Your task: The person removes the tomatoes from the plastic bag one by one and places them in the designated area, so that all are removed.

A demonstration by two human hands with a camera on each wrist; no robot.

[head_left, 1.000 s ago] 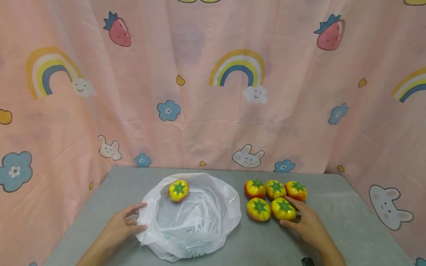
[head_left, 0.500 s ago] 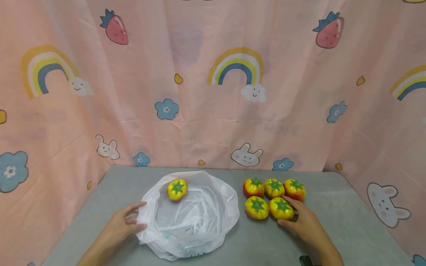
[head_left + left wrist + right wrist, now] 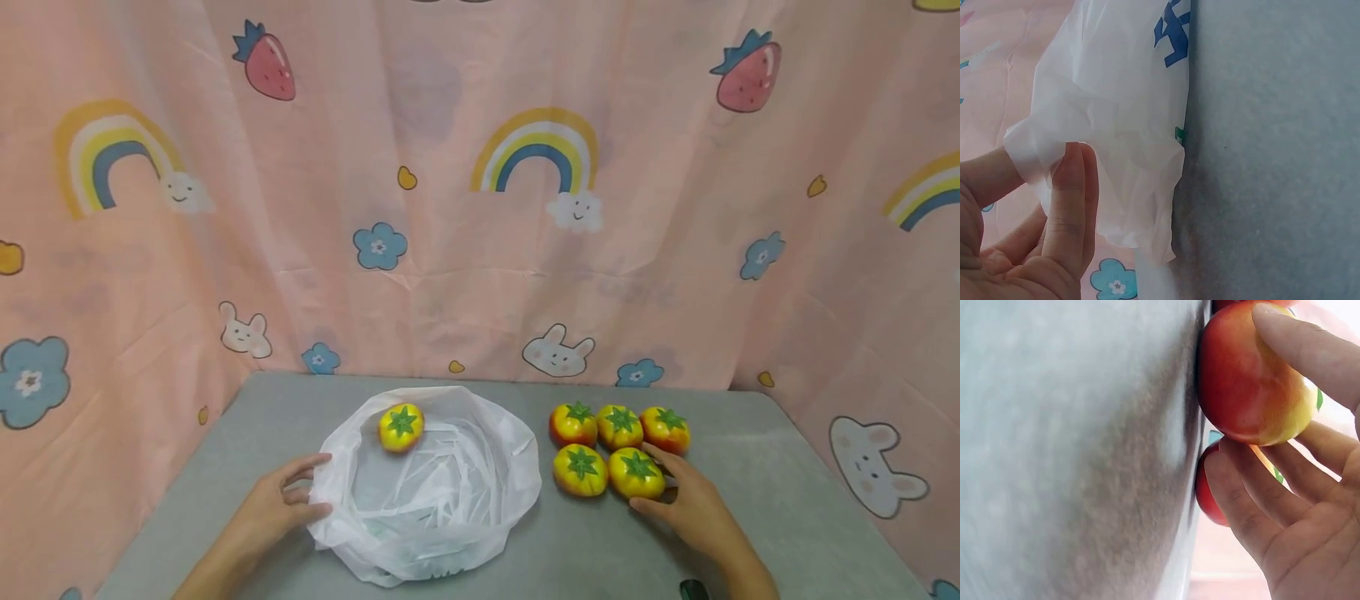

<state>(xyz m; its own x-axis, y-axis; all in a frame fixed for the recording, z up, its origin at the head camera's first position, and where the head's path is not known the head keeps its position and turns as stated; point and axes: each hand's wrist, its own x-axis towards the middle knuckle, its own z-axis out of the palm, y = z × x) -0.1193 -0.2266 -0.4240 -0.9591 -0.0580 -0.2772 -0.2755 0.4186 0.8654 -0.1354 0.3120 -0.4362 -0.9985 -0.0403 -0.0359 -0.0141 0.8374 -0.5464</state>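
Note:
A white plastic bag stands with its mouth spread wide. One yellow-red toy tomato with a green star-shaped top lies inside, near the far left rim. At the bag's left edge my left hand holds the rim; the left wrist view shows thin film of the bag between the digits. Over on the right, my right hand has thumb and fingers around the near-right toy tomato. In the right wrist view that tomato sits on the table, thumb on one side and fingers on the other.
Several more toy tomatoes cluster in two rows beside the gripped one, right of the bag. Everything stands on a grey table. A pink printed curtain hangs behind it. A small dark object shows near my right wrist.
The head view shifts slightly. Both hands, the bag and the toy tomatoes keep their places.

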